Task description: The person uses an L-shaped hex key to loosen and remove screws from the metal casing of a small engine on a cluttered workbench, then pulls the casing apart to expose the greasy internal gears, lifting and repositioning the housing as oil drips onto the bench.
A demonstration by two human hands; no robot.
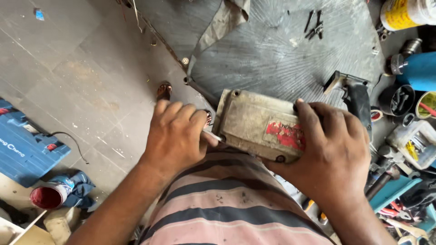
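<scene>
A dirty grey metal housing [252, 120] with a worn red label rests against my striped shirt, over a dark ribbed mat [272, 54]. My right hand [329, 156] grips its right side, fingers over the red label. My left hand [177, 136] is closed around a thin tool with a pale handle [212, 135], whose tip meets the housing's lower left corner. A black tool handle [356, 97] juts out behind the housing on the right.
Several dark screws [314, 25] lie on the mat's far side. A blue tool case [25, 147] and a red-filled can [47, 196] sit on the tiled floor at left. Containers, a blue cylinder [420, 70] and hand tools crowd the right edge. A sandalled foot [164, 91] shows below.
</scene>
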